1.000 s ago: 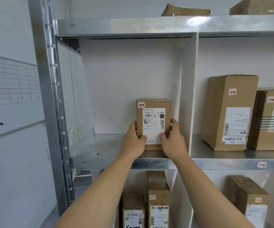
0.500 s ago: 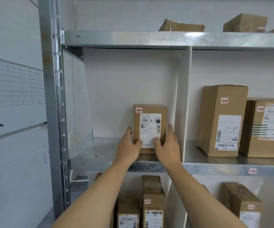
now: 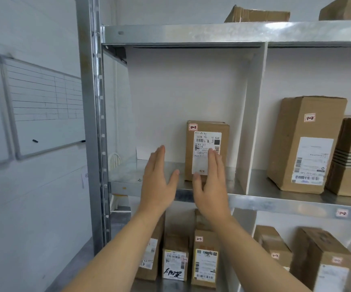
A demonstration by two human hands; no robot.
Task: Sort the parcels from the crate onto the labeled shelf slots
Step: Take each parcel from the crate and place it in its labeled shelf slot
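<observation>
Two hands are raised in front of the parcel, backs toward the camera. Neither grip holds anything: the fingers are straight, the thumbs spread, and both are released. The parcel, tagged 1-1, stands on its short end on the shelf with its long axis upright and its label facing out. A white divider stands just to the parcel's right.

The right hand is the nearer one and covers the parcel's lower front in this view. Whether its fingertips touch the cardboard I cannot tell. The left hand sits below and to the parcel's left, apart from it, with bare shelf showing between. Both forearms reach up and forward from below the parcel.

By my reading the parcel is set in its slot. The next move likely leads away from it toward the crate, which is out of view.
</observation>
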